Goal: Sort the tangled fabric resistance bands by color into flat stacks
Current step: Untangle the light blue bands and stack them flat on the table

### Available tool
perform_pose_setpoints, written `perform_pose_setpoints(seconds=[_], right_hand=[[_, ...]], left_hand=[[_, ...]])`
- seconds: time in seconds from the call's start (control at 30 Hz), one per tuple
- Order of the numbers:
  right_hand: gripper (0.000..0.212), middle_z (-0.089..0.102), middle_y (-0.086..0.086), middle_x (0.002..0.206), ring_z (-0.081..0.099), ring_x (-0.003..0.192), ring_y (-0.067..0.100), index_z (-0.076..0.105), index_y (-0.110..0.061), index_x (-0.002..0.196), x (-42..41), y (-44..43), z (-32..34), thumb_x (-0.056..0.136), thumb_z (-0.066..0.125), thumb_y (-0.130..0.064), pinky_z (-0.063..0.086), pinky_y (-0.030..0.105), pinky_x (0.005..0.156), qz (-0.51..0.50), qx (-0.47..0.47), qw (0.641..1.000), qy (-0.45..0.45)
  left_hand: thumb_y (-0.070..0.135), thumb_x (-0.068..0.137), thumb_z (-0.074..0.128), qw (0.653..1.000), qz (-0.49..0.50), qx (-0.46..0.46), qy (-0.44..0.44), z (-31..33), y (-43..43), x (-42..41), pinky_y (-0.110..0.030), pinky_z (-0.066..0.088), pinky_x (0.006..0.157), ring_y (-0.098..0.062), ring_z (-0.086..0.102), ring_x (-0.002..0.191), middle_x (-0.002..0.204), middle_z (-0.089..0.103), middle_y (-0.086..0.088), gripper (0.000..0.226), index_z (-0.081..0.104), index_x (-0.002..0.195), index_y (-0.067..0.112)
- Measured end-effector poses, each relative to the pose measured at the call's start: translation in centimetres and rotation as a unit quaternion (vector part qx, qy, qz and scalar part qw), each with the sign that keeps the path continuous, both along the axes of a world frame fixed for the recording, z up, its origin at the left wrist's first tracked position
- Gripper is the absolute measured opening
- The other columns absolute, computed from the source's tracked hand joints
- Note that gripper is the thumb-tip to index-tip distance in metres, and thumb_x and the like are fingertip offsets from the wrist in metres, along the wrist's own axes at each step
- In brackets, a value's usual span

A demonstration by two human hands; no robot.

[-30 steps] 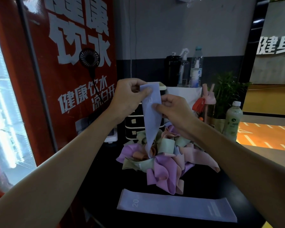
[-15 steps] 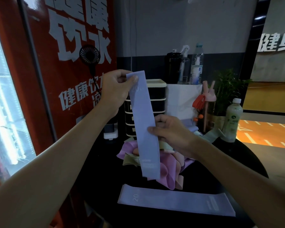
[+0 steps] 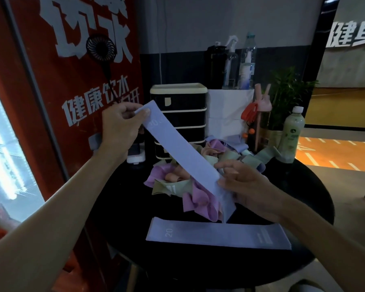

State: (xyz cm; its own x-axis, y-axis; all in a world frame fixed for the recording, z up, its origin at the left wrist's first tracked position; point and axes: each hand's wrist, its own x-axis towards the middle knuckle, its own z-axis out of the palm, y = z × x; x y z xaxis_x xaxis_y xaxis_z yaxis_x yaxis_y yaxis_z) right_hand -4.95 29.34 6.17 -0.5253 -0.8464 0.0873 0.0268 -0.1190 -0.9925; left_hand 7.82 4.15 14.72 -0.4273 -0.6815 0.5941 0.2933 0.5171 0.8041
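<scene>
Left grip (image 3: pixel 120 125): clenched in a pinch on the upper end of a lavender flat-woven fabric resistance band (image 3: pixel 177 150), thumb on top beside the printed "20".
Right grip (image 3: pixel 247 186): pinching the same band near its lower end, with a short tail hanging loose beneath.
Position of held band: in the air, drawn out in a straight slant above the round black desk (image 3: pixel 303 199) and across the tangle.

1. Near edge of desk: second lavender fabric band (image 3: pixel 217 232), lying flat and lengthwise, "20" at its left end. It likely begins the lavender stack.
2. Centre of desk: tangled heap of soft fabric bands (image 3: pixel 194 199) in pink-purple, sage green, peach and lavender, looped through one another. Unsorted.
3. Far edge of desk: black stacked drawer unit with cream trim (image 3: pixel 178 114) at the left, pale green drink bottle (image 3: pixel 293 133) at the right.

Handling, judged: the band looks light, limp and non-fragile, and its woven face should give sure purchase. It will probably fold or twist if held at one end only, so it is best kept held at both ends under slight tension. It can then be lowered onto item 1 with the edges matched, one end released after the other.
</scene>
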Motion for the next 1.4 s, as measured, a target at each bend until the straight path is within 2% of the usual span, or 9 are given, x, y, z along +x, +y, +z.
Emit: perform_pose_setpoints(seconds=[0.2,0.3,0.37,0.57,0.67,0.97,1.13,1.27,1.4], right_hand=[[0.037,0.068,0.015,0.096,0.068,0.086,0.026,0.061,-0.006,0.109,-1.1,5.1,-0.4,0.073,0.07,-0.007,0.059,0.031,0.068,-0.043,0.037,0.998,-0.012],[0.045,0.066,0.021,0.096,0.068,0.085,0.028,0.059,-0.002,0.109,-1.3,7.2,-1.1,0.067,0.075,-0.01,0.06,0.035,0.067,-0.084,0.045,0.995,-0.03],[0.033,0.069,0.015,0.086,0.07,0.078,0.023,0.059,-0.003,0.105,-1.4,8.2,-1.7,0.074,0.072,-0.002,0.058,0.03,0.061,-0.129,0.049,0.99,-0.025],[0.02,0.07,-0.002,0.064,0.064,0.057,0.001,0.06,-0.006,0.1,-1.5,9.4,-4.3,0.086,0.065,0.007,0.051,0.015,0.05,-0.289,0.094,0.949,0.086],[0.024,0.07,-0.001,0.077,0.06,0.055,-0.005,0.058,-0.014,0.1,-1.4,9.8,-5.5,0.087,0.065,0.005,0.049,0.014,0.052,-0.341,0.105,0.924,0.14],[0.026,0.069,-0.002,0.094,0.066,0.087,0.007,0.055,-0.011,0.108,-0.3,10.1,-8.3,0.087,0.066,0.001,0.054,0.025,0.073,-0.333,0.132,0.908,0.216],[0.025,0.069,-0.007,0.093,0.065,0.084,0.003,0.058,-0.018,0.101,0.3,10.3,-8.1,0.087,0.065,0.002,0.052,0.011,0.069,-0.347,0.096,0.902,0.236],[0.027,0.069,-0.006,0.094,0.066,0.082,0.007,0.059,-0.023,0.095,0.4,10.6,-8.3,0.087,0.065,0.002,0.053,0.015,0.069,-0.349,0.078,0.901,0.245],[0.026,0.069,-0.007,0.093,0.066,0.08,0.009,0.061,-0.02,0.096,0.2,10.5,-9.1,0.086,0.065,0.004,0.053,0.023,0.068,-0.335,0.105,0.899,0.261]], left_hand=[[0.009,0.091,0.071,0.999,0.008,0.045,-0.011,-4.8,-0.1,2.0,-0.025,0.054,0.059,-0.014,0.066,0.071,0.087,0.067,-0.008,0.013,0.066,0.103,0.01],[0.007,0.092,0.068,0.998,0.018,0.033,-0.048,-7.4,0.6,3.1,-0.026,0.055,0.064,-0.012,0.066,0.077,0.086,0.071,-0.004,0.008,0.073,0.098,0.01],[0.007,0.092,0.069,0.997,0.017,0.031,-0.073,-9.2,1.4,3.8,-0.023,0.056,0.066,-0.011,0.067,0.081,0.09,0.074,-0.001,0.012,0.074,0.093,0.017],[0.007,0.088,0.072,0.99,0.016,-0.03,-0.137,-13.7,3.7,5.5,-0.013,0.052,0.075,0.004,0.066,0.076,0.081,0.073,0.021,0.025,0.072,0.081,0.031],[0.007,0.087,0.072,0.984,0.014,-0.051,-0.167,-15.3,4.4,6.0,-0.014,0.052,0.078,0.001,0.067,0.08,0.083,0.073,0.02,0.028,0.071,0.081,0.034],[0.008,0.087,0.072,0.973,0.021,-0.08,-0.214,-17.6,5.9,7.4,-0.011,0.046,0.07,-0.003,0.064,0.077,0.081,0.069,0.015,0.02,0.071,0.081,0.027],[0.006,0.086,0.073,0.977,0.032,-0.073,-0.198,-18.3,6.1,7.9,-0.009,0.044,0.073,-0.004,0.062,0.076,0.079,0.067,0.011,0.02,0.071,0.082,0.026],[0.006,0.086,0.072,0.981,0.025,-0.068,-0.18,-18.5,6.1,8.3,-0.016,0.047,0.075,-0.011,0.064,0.08,0.082,0.068,0.002,0.021,0.071,0.083,0.026],[0.008,0.086,0.073,0.973,0.016,-0.081,-0.215,-18.8,5.9,8.1,-0.009,0.043,0.073,-0.01,0.063,0.081,0.082,0.066,0.004,0.023,0.07,0.08,0.031]])
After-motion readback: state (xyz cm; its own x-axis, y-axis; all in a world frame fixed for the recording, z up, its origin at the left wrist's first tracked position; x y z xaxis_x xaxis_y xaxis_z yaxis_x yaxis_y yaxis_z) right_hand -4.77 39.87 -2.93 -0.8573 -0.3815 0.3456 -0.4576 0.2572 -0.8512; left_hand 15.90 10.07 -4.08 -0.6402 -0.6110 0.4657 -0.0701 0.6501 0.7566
